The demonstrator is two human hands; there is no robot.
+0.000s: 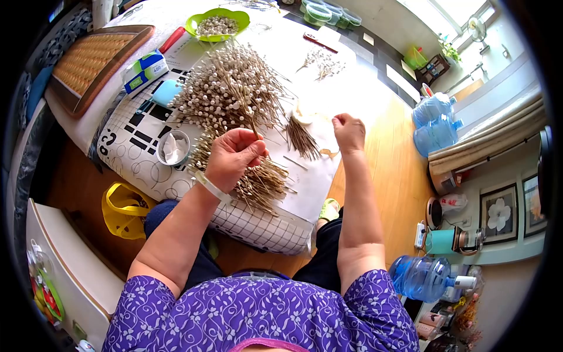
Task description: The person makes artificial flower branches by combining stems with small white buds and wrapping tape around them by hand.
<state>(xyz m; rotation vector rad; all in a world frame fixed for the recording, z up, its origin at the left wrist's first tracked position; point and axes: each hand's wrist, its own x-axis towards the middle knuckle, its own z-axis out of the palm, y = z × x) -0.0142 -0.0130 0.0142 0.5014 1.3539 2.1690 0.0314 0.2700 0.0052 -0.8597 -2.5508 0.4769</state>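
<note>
- The left hand (234,155), with a pale bracelet (213,188) at its wrist, has its thumb and index finger pinched together on a thin brown dried stem (254,124), which points up and away from the fingers.
- That stem is above the worktop (275,227), which is spread with white cloth printed with black blocks and grid lines, and in front of a large heap of dried brown stems with round white buds (226,88).
- The right hand (350,135) is raised near the worktop's right edge, apart from the left one; its fingers are curled in with the thumb against them, and I cannot tell whether they grip anything fine.
- Between the hands, a little farther off, a small brown bundle of stems (302,138) lies beside a cream-coloured roll (302,114).
- Under the left hand and forearm, a lower spread of brown stems (258,188) reaches toward the near edge.
- Left of the left hand stands a small round tub with white contents (174,148).
- Beyond the large heap, a lime-green scalloped bowl (193,24) holds small whitish pieces.
</note>
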